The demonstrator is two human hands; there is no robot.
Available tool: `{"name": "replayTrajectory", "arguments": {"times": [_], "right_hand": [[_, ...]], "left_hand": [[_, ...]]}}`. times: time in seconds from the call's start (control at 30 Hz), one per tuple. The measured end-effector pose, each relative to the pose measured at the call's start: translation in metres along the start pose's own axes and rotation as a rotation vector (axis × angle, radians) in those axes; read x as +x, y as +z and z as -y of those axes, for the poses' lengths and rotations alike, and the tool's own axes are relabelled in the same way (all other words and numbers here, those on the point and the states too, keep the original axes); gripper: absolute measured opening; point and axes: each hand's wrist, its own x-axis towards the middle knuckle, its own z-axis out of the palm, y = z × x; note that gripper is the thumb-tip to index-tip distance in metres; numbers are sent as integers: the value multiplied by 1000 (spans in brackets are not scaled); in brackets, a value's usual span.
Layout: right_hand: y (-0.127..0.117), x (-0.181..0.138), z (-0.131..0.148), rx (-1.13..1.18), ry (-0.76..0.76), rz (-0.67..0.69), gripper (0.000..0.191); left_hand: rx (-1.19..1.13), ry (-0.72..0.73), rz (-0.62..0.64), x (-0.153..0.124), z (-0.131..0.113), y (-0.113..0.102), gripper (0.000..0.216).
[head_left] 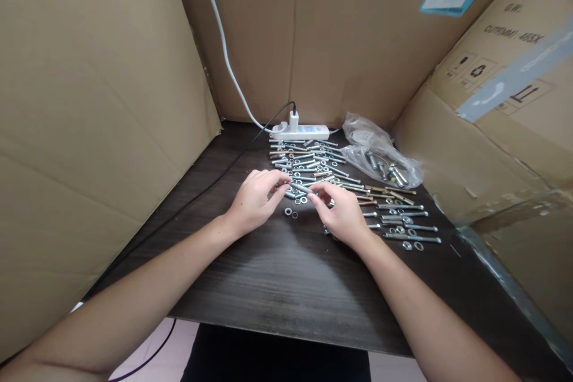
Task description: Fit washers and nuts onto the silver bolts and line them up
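Nearest the camera, two bare forearms are reaching away over the dark wood-grain tabletop (277,286) toward the hardware spread at its middle. The left hand (255,200) and the right hand (342,212) are meeting over one bolt (302,188), each with fingers curled in a light pinch on an end of it; whether a nut is sitting on the shank cannot be told at this size. The bolt is lying nearly level between the hands, just above the tabletop, at the near edge of the rows of bolts (308,158). It is looking silver-grey, slim and straight, with a bright plated sheen. Judged from that, it is likely to be stiff, light for one hand and somewhat slippery, so a grip near the head and the thread end appears soundest. Loose nuts and washers (290,212) are lying just near of the fingertips. Further right, longer bolts (403,221) are lying in a column. A clear plastic bag (380,155) holding more hardware is sitting far right, beside a white power strip (299,131).
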Motion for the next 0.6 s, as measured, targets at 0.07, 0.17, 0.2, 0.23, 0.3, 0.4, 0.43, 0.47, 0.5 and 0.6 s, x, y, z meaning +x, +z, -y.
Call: {"name": "replayTrajectory", "arguments": {"times": [0.07, 0.17, 0.2, 0.23, 0.3, 0.4, 0.43, 0.47, 0.5, 0.6], "right_hand": [[0, -1, 0, 17, -1, 1, 13], [1, -1, 2, 34, -2, 8, 12], [1, -1, 3, 39, -2, 12, 12], [1, -1, 4, 44, 0, 18, 12], [2, -1, 5, 61, 4, 31, 12], [3, -1, 5, 85, 12, 46, 13], [3, -2, 5, 87, 16, 49, 13], [3, -2, 5, 86, 22, 51, 13], [3, -2, 4, 83, 30, 52, 13], [3, -2, 3, 82, 39, 52, 13]], "left_hand": [[-13, -11, -17, 0, -1, 0, 10], [-17, -20, -37, 1, -2, -2, 7], [-11, -12, -37, 1, -2, -3, 7], [-4, 3, -34, 1, -2, -3, 8], [1, 46, -17, 2, -2, -4, 9], [-29, 91, 19, 1, -1, -4, 8], [-52, 86, 20, 0, -1, -3, 7], [-78, 70, 15, -1, -1, -3, 7], [-103, 49, 4, -1, -1, -2, 7], [-125, 7, -8, -2, 0, 0, 10]]}}
